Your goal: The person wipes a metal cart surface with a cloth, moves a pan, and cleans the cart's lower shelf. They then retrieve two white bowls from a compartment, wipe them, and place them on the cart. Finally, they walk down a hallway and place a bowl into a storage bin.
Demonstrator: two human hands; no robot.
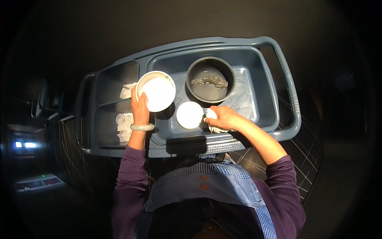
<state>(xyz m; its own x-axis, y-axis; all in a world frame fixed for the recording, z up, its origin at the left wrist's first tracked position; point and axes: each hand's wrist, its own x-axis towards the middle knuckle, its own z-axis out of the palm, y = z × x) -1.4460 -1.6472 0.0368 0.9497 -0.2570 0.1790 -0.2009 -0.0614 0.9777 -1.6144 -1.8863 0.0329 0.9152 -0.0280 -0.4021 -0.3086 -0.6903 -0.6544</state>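
My left hand (141,106) grips the left rim of a white bowl (158,92), thumb on the inside wall. Strong light washes out the bowl's inside; a small dark marking shows near its rim. Bunched in my right hand (224,117) is a white cloth (219,129), just above the front of a grey-blue plastic cart tray (256,125). Between my hands a smaller white round dish (190,115) sits in the tray; glare hides whether it is upright. Behind it stands a dark round pot (211,97) with a metallic, crumpled-looking strip across its inside.
Two smaller compartments (112,71) on the tray's left hold crumpled white pieces, perhaps paper or cloth, one lot at the back (127,90) and one in front (122,122). A raised handle (286,71) bounds the right end. Dark tiled floor (301,143) shows beyond.
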